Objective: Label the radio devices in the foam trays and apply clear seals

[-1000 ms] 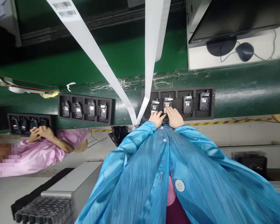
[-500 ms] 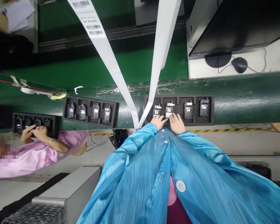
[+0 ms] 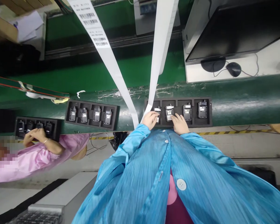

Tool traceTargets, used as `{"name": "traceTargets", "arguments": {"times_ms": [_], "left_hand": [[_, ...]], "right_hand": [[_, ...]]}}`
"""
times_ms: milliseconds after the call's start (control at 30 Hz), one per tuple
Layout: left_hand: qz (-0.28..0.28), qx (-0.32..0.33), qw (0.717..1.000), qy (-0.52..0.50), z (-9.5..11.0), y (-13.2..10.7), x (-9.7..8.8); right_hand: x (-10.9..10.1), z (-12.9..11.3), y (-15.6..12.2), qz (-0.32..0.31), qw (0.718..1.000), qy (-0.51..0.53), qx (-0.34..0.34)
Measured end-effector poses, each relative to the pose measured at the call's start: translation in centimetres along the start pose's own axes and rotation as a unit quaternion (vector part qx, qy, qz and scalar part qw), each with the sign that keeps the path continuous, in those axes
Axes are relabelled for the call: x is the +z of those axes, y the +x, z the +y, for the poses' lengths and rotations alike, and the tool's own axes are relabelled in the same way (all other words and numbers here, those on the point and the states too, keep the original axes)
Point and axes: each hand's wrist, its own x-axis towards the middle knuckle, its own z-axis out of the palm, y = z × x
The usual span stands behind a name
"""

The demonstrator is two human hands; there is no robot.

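A black foam tray [image 3: 178,125] with separate compartments lies on the bench in front of me, a small dark handheld device in each. My left hand [image 3: 150,120] is at its left end, fingers bunched against the leftmost device [image 3: 157,109]; what they pinch, if anything, is too small to make out. My right hand [image 3: 180,124] rests over the front rim, fingers stretched out, tips at the lower right edge of the second device [image 3: 169,112], which bears white labels. Beside my left hand a white label strip [image 3: 115,67] comes down in a loop, barcodes printed on its upper part.
A second foam tray [image 3: 91,123] of devices lies to the left. Farther left, a co-worker in pink has their hands [image 3: 38,136] at another tray [image 3: 58,129]. A monitor [image 3: 238,34] and a mouse [image 3: 234,69] stand on a white board at the right.
My left hand has moved left, from between the two left devices to the leftmost one. My right hand has shifted slightly right, off the second device's lower part. The view has tilted slightly.
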Motion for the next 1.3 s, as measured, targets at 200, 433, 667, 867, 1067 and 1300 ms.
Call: {"name": "traceTargets", "arguments": {"times_ms": [200, 433, 667, 867, 1067, 1300], "left_hand": [[0.237, -0.031, 0.966, -0.100, 0.6, 3.1, -6.8], [0.315, -0.023, 0.944, -0.096, 1.2, 6.2, -11.3], [0.312, -0.028, 0.945, -0.088, 1.3, 6.6, -11.1], [0.357, -0.076, 0.923, -0.127, 0.8, 3.9, -9.2], [0.336, -0.134, 0.923, -0.133, -0.1, -0.8, -5.1], [0.143, -0.148, 0.973, -0.102, -0.4, -5.7, 1.0]], "right_hand": [[-1.5, 2.1, 0.5, 0.090, 0.987, 0.043, 0.123], [-0.9, 0.8, -0.1, -0.005, 1.000, -0.014, 0.018], [0.1, 0.5, -0.2, -0.030, 0.999, -0.008, 0.025], [0.3, 2.2, 1.5, -0.041, 0.991, -0.007, 0.126], [-0.7, 4.4, 4.2, -0.093, 0.990, -0.026, 0.100], [-2.0, 3.1, 5.2, -0.147, 0.987, -0.065, -0.014]]}}
